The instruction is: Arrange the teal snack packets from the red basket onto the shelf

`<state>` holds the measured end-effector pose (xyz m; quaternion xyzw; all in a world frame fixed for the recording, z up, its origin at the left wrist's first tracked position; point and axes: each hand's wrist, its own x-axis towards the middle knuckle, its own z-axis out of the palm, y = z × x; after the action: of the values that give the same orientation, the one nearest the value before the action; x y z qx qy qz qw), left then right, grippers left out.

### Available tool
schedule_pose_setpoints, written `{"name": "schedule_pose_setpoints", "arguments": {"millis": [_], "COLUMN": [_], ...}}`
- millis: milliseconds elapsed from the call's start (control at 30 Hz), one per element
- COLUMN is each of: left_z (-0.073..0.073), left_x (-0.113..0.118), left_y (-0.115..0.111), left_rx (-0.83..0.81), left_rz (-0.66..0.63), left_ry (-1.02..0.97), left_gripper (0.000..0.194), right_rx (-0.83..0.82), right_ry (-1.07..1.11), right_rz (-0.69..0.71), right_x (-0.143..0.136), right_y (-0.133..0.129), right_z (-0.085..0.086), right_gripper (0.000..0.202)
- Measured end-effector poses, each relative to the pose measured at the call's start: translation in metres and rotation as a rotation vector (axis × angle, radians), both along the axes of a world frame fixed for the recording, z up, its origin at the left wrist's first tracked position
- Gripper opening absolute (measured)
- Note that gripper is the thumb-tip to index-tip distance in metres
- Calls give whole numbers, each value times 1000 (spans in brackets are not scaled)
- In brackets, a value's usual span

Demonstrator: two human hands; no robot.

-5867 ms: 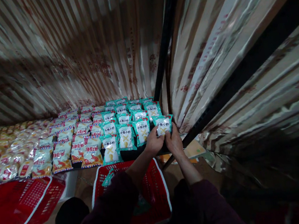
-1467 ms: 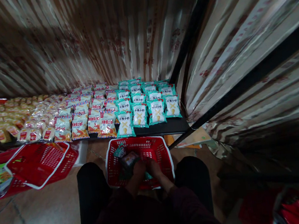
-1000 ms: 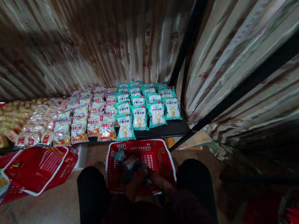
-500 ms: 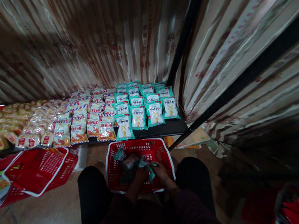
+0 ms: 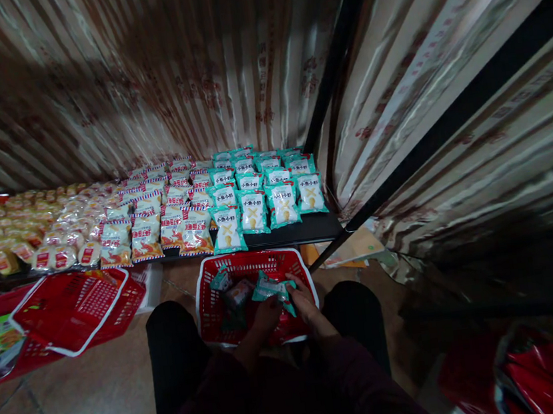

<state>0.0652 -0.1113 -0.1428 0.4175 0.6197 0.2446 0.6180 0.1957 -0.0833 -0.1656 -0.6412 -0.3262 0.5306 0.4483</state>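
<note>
A red plastic basket (image 5: pixel 203 310) with a white rim stands between my knees. Over it, my right hand (image 5: pixel 304 297) is closed on the edge of a teal snack packet (image 5: pixel 269 288). My left hand (image 5: pixel 268 314) is closed at the packet's lower side, its fingertips partly hidden. The packet is tilted, and whether it is one or two packets together I cannot tell. Deeper in the basket, left of my hands, lie a pinkish packet (image 5: pixel 239 293) and another teal packet (image 5: pixel 221 279).
Ahead, a low black shelf (image 5: pixel 290 233) carries rows of teal-and-white packets (image 5: pixel 253 211), red-and-white shrimp packets (image 5: pixel 193 230) and wrapped cakes (image 5: pixel 55 257). A second red basket (image 5: pixel 94 323) lies to the left. Slanting black bars (image 5: pixel 428 128) and curtains (image 5: pixel 148 61) enclose the right and back.
My hands have lifted and turned the teal packet, so more of it shows. The right hand's fingers have moved up along its right edge. The view has shifted slightly.
</note>
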Motion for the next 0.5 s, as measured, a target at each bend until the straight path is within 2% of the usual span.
{"name": "schedule_pose_setpoints", "arguments": {"millis": [133,233,300,367,433,500], "left_z": [15,23,26,25,23,20], "left_x": [-10,-19,-24,-26,-26,-24], "left_y": [2,2,2,1,1,2], "left_rx": [103,401,630,763,791,757], "left_rz": [-22,-74,-187,-340,-444,-456], "left_ry": [159,510,693,742,746,740], "left_gripper": [37,48,56,63,69,71], "right_rx": [-21,-33,-49,-59,-72,-94], "right_ry": [21,68,107,119,111,104], "right_rz": [22,43,89,135,168,194], "right_x": [12,17,19,19,19,18], "right_y": [9,14,16,18,19,20], "right_z": [0,3,10,20,31,41], "right_gripper": [49,56,59,58,55,53]}}
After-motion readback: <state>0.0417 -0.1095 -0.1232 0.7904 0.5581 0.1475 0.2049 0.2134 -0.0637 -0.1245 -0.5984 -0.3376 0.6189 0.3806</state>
